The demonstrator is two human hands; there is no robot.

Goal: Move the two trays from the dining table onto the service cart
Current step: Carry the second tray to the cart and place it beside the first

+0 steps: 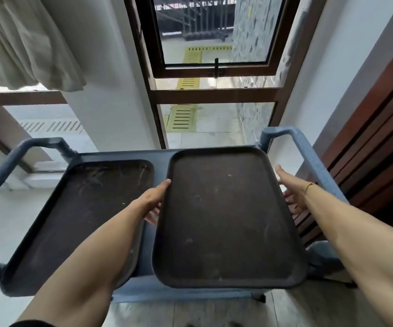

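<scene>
Near, bare forearms; left hand (154, 199) and right hand (292, 193) fingers pinching long rims of brown tray (226, 220) over blue service cart (308, 156), beside second tray (84, 208). Likely stiff, light, slick.

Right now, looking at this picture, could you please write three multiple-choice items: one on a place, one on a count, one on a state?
1. Where is the tray that the hands hold?
A. on the floor
B. over the right side of the cart
C. on the window sill

2. How many trays are in view?
A. one
B. two
C. four

3. What lies on the trays?
A. nothing
B. plates
C. a cloth

Answers:
1 B: the left hand and right hand grip the held tray over the right part of the cart.
2 B: another tray lies at the left.
3 A: both surfaces are bare.
</scene>
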